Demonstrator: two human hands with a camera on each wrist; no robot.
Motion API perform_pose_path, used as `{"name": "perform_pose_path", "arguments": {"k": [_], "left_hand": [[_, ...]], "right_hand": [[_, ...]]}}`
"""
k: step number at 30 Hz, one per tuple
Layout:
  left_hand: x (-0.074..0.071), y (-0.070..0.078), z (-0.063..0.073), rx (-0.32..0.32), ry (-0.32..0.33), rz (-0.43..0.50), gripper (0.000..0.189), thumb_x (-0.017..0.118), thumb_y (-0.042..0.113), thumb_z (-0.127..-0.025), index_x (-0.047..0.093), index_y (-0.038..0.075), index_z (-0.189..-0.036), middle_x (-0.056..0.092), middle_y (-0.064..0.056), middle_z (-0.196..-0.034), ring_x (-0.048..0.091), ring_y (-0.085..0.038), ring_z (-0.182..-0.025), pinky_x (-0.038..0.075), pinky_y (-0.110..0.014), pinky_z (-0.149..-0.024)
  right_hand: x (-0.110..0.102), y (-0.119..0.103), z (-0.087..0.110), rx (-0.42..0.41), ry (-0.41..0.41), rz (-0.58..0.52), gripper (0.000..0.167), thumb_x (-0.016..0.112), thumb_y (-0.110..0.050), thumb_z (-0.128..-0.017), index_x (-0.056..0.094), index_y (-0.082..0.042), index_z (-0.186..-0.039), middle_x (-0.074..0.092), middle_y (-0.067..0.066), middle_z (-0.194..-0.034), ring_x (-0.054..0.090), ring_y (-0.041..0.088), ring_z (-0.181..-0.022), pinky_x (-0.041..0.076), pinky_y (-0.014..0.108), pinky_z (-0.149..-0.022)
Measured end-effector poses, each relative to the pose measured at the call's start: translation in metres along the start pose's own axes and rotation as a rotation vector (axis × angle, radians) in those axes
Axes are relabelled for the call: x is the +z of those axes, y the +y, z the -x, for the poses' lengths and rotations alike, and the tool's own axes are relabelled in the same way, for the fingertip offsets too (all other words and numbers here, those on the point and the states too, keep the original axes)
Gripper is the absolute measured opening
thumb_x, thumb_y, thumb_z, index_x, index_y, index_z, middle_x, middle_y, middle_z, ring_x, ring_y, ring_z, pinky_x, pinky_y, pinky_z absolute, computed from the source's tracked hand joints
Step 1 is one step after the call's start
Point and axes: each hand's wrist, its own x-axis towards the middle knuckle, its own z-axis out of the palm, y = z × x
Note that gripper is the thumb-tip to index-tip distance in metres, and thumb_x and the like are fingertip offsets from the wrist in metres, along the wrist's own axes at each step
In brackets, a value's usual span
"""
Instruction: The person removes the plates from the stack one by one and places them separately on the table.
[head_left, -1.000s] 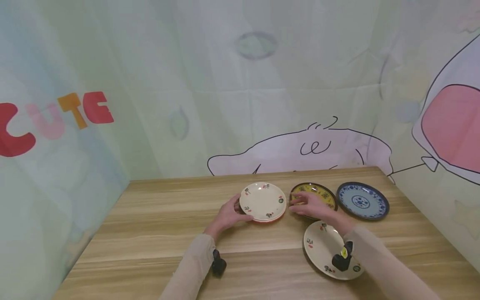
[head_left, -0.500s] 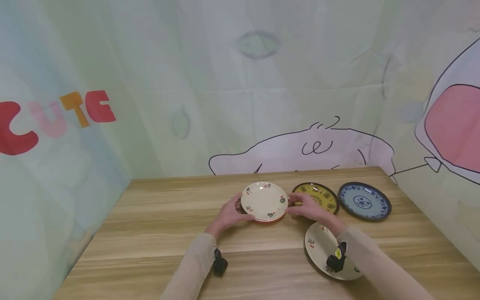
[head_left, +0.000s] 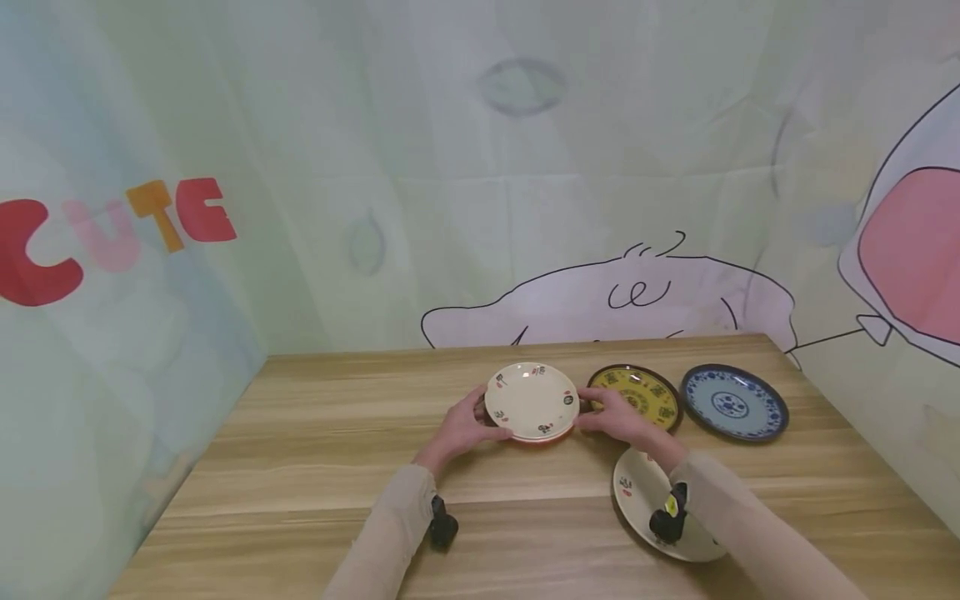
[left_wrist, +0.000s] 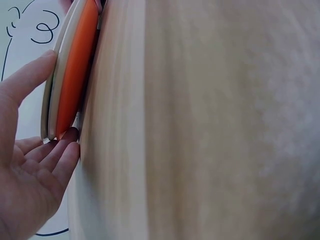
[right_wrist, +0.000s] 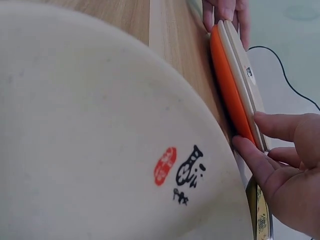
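Observation:
A small stack of cream plates point(head_left: 531, 400) with little red and black motifs sits at the back middle of the table. Side-on in the left wrist view, the stacked plates point(left_wrist: 52, 100) show an orange underside point(left_wrist: 77, 70). My left hand point(head_left: 459, 427) holds the stack's left edge, thumb on the upper rim and fingers low at the underside. At the opposite edge my right hand point(head_left: 613, 418) does the same; in the right wrist view its thumb lies at the upper rim and a fingertip point(right_wrist: 241, 144) at the orange base.
Behind my right hand lies a yellow patterned plate point(head_left: 660, 400), with a blue floral plate point(head_left: 731, 404) to its right. A larger cream plate point(head_left: 637, 508) lies under my right forearm, partly hidden. The wooden table point(head_left: 315, 467) meets a printed curtain point(head_left: 337, 167) at the back.
My right hand has moved left from over the yellow plate and now grips the stack's right edge. My left hand keeps its hold. The head view has shifted slightly.

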Motion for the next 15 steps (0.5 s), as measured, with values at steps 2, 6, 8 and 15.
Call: {"name": "perform_pose_path", "arguments": {"k": [2, 6, 8, 15], "left_hand": [[0.0002, 0.0004, 0.0000, -0.001, -0.001, 0.005, 0.094, 0.080, 0.022, -0.068, 0.024, 0.004, -0.142, 0.042, -0.018, -0.136, 0.046, -0.028, -0.120, 0.036, -0.040, -0.102], [0.0006, 0.0006, 0.0005, -0.004, -0.001, 0.004, 0.093, 0.080, 0.021, -0.069, 0.024, 0.004, -0.142, 0.041, -0.017, -0.136, 0.046, -0.029, -0.120, 0.036, -0.040, -0.102], [0.0008, 0.0003, 0.0002, -0.003, -0.002, 0.004, 0.094, 0.080, 0.021, -0.069, 0.024, 0.004, -0.142, 0.041, -0.018, -0.137, 0.046, -0.029, -0.120, 0.036, -0.040, -0.102], [0.0005, 0.0009, -0.0004, -0.002, 0.002, 0.016, 0.094, 0.080, 0.021, -0.069, 0.024, 0.004, -0.142, 0.039, -0.017, -0.138, 0.045, -0.029, -0.121, 0.036, -0.040, -0.102]], "right_hand": [[0.0005, 0.0007, -0.0008, 0.006, 0.005, -0.010, 0.057, 0.067, -0.010, -0.080, 0.043, 0.010, -0.128, 0.041, 0.028, -0.132, 0.041, 0.035, -0.119, 0.036, 0.049, -0.100], [0.0016, -0.0001, -0.0015, 0.031, 0.018, -0.011, 0.058, 0.067, -0.010, -0.079, 0.043, 0.010, -0.128, 0.040, 0.028, -0.133, 0.040, 0.037, -0.120, 0.034, 0.050, -0.101], [0.0020, -0.0010, -0.0016, 0.047, 0.026, -0.010, 0.059, 0.067, -0.011, -0.079, 0.043, 0.009, -0.129, 0.040, 0.028, -0.133, 0.040, 0.036, -0.120, 0.033, 0.050, -0.101], [0.0025, -0.0012, -0.0039, 0.078, 0.028, -0.008, 0.060, 0.068, -0.009, -0.078, 0.043, 0.006, -0.130, 0.039, 0.026, -0.135, 0.047, 0.031, -0.111, 0.036, 0.047, -0.100]]}}
